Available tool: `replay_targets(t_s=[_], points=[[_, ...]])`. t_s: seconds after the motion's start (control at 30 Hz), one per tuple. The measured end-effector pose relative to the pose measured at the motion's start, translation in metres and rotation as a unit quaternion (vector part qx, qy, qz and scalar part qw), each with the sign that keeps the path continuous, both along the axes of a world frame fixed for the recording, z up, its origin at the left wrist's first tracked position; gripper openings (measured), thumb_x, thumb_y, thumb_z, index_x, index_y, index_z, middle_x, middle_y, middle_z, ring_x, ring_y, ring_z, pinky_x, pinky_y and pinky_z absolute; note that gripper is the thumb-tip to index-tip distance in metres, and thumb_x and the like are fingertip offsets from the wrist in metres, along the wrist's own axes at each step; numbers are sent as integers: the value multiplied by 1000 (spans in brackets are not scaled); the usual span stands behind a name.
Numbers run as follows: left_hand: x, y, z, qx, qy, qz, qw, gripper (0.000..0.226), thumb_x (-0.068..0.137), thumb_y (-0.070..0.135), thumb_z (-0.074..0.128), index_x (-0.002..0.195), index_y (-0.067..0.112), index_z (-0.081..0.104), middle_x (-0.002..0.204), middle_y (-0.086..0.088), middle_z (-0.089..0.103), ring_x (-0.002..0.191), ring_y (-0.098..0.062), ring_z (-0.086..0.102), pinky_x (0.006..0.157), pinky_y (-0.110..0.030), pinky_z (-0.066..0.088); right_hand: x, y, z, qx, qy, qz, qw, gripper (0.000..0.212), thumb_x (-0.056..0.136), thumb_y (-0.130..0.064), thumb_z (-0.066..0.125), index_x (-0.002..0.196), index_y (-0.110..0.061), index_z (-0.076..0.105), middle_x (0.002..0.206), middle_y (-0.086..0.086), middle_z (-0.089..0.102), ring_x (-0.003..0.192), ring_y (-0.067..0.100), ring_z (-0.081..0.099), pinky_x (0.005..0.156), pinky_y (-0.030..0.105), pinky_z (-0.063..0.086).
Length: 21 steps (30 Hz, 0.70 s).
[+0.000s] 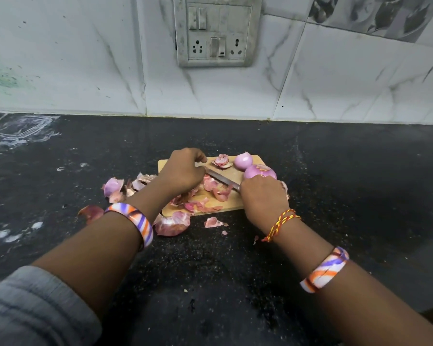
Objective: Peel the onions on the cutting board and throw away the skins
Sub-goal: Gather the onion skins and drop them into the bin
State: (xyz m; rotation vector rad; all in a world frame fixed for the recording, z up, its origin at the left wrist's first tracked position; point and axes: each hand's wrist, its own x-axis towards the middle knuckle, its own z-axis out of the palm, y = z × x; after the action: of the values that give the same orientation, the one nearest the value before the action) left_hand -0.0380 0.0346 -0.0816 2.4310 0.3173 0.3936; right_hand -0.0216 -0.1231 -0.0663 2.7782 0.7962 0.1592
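Note:
A small wooden cutting board (231, 171) lies on the black counter. Two peeled purple onions sit at its far right: one (244, 161) behind, the other (260, 172) just beyond my right hand. A cut-off onion end (221, 161) lies at the far edge. My right hand (263, 198) grips the handle of a knife (223, 179), whose blade runs left across the board. My left hand (183, 171) is curled over the blade's tip; what its fingers hold is hidden. Loose skins (211, 196) cover the board's near half.
More onion skins lie on the counter (335, 196) left of the board (115, 187) and in front of it (171, 224), with a small piece (214, 223) nearby. A tiled wall with a switch and socket plate (216, 33) rises behind. White smears mark the counter's left side.

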Motion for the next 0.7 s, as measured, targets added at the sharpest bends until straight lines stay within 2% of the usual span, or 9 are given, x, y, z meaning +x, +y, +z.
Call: replay_targets(t_s=[0.1,0.23,0.3,0.43,0.53,0.7], points=[[6,-1,-2,0,-18,38,999,29,88,7,55,117,4,60,123,-12,60,114,-25,53,85,-22,36,1,-3,-6,-21,11,16,1000,34,97,-8,40,130,-6,43,129,11,49,120,26,47,89,33,44],[10,2,-1,-9,-82,112,990,29,90,6,50,118,2,59,121,-16,61,113,-29,55,94,-31,42,1,-7,-17,-33,0,17,999,34,96,-6,34,130,-4,37,125,13,53,116,32,48,85,41,44],[9,1,2,-12,-147,162,976,31,91,7,48,121,1,56,122,-18,59,113,-31,54,93,-32,41,1,-10,-19,1,4,26,1000,34,97,-7,28,130,-4,35,125,14,54,115,34,49,83,42,43],[4,-4,14,-10,-277,237,931,33,95,12,41,124,1,49,123,-19,55,116,-32,48,93,-34,36,-1,-19,-12,102,14,42,994,29,97,-6,25,124,-5,35,121,12,53,106,32,58,68,37,40],[2,-8,15,-23,-290,234,928,33,96,13,39,125,1,47,124,-18,53,117,-31,47,92,-32,35,-2,-23,-7,130,27,7,991,28,96,-2,28,123,-3,36,122,11,52,106,32,60,73,38,45],[-3,-16,0,-11,-264,186,946,32,95,10,42,123,-3,49,121,-20,55,114,-31,50,89,-28,35,-6,-14,-8,120,67,-25,990,32,97,0,27,126,2,39,126,16,52,114,31,55,84,39,47]])
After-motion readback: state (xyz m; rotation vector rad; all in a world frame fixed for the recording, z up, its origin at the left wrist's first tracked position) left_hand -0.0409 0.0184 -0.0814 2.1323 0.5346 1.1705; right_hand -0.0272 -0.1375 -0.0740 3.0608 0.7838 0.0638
